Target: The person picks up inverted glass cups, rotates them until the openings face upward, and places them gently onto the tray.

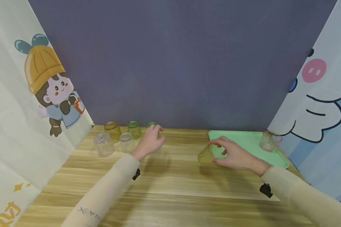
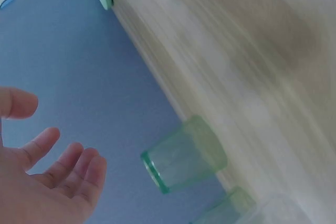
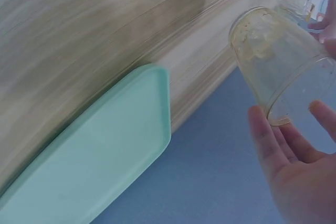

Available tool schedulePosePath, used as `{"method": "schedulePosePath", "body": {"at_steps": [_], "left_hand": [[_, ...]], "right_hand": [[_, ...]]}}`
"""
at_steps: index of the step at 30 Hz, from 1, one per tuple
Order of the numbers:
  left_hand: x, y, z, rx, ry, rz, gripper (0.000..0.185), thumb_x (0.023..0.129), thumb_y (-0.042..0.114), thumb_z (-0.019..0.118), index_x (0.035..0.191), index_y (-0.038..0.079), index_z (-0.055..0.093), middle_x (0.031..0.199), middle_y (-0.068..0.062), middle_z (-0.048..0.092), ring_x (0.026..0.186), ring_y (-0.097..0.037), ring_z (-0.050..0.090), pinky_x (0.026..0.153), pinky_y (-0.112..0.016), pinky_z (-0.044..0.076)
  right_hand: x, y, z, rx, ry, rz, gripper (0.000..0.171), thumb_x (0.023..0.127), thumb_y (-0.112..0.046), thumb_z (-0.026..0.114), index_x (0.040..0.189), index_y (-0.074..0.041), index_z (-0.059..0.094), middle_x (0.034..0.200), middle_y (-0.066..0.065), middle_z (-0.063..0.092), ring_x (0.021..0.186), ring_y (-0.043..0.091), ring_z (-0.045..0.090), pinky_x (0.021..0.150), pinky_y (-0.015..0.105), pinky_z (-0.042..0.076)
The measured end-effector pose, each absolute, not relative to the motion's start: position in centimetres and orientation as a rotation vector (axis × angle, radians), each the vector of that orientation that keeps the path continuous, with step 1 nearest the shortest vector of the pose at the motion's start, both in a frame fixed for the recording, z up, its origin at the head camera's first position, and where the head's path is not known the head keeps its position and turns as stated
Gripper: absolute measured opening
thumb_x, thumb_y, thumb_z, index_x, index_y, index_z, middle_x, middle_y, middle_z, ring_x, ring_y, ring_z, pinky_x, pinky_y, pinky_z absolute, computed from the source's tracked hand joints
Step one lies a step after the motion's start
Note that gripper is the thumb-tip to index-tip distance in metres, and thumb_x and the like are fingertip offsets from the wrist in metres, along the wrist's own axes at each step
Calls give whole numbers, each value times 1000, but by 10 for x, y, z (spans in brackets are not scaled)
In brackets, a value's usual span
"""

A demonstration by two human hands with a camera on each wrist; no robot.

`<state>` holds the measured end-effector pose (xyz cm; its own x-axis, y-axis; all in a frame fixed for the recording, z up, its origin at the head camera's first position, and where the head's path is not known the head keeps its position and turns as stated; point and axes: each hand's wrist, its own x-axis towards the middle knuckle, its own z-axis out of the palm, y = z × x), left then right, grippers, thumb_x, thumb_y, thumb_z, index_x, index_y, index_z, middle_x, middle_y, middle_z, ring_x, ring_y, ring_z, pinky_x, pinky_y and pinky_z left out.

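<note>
In the head view my right hand (image 1: 234, 154) holds a pale yellow glass (image 1: 206, 156), tilted, left of the green tray. In the right wrist view, fingertips touch the rim of this yellow glass (image 3: 278, 56). My left hand (image 1: 150, 142) holds nothing and partly covers a green glass (image 1: 152, 125) at the back of the table. The left wrist view shows that green glass (image 2: 184, 153) apart from the loosely bent fingers (image 2: 68, 163). To the hand's left stand another green glass (image 1: 134, 130), an amber glass (image 1: 112, 131) and two clear glasses (image 1: 104, 145).
A light green tray (image 1: 244, 138) lies at the back right of the wooden table (image 1: 170, 189). On its right end sits a pinkish clear glass (image 1: 270, 141). A dark grey panel (image 1: 170, 63) rises behind the table, with printed curtains on both sides.
</note>
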<state>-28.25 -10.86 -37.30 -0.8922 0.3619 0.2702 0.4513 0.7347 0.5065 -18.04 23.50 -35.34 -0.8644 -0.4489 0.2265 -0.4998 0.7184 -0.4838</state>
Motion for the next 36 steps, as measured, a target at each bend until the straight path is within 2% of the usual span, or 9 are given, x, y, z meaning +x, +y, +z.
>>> {"method": "schedulePosePath", "body": {"at_steps": [5,9,18,26,36], "left_hand": [[-288,-114,-370,-655,-2786,-771,36,99,28,56,128,6,57,130,-16,53,119,-34,50,102,-51,44],[-291,-116,-369,-651,-2803,-663,35,100,29,55,128,7,57,127,-14,53,114,-33,50,98,-49,45],[-302,-122,-373,-635,-2798,-488,36,102,29,52,129,5,57,122,-15,53,108,-33,50,92,-49,46],[-316,-131,-371,-596,-2793,-410,35,102,26,52,128,3,57,120,-17,53,105,-35,50,90,-50,46],[-328,-135,-365,-595,-2846,-353,43,104,30,49,136,2,54,125,-19,51,108,-36,50,88,-51,47]], "right_hand": [[-180,240,-354,741,-2872,734,57,86,-26,80,138,-14,60,124,5,57,110,24,54,81,41,57],[-180,243,-350,728,-2904,619,56,85,-28,78,137,-13,61,125,6,57,110,26,56,80,39,55],[-184,246,-341,723,-2958,453,57,83,-28,78,135,-11,62,122,8,59,114,31,57,89,51,51],[-187,247,-334,654,-3036,390,57,82,-29,75,135,-12,63,121,13,59,112,32,57,87,50,51],[-189,257,-332,602,-3109,313,57,83,-30,74,135,-10,62,123,16,57,111,36,56,82,52,52]]}}
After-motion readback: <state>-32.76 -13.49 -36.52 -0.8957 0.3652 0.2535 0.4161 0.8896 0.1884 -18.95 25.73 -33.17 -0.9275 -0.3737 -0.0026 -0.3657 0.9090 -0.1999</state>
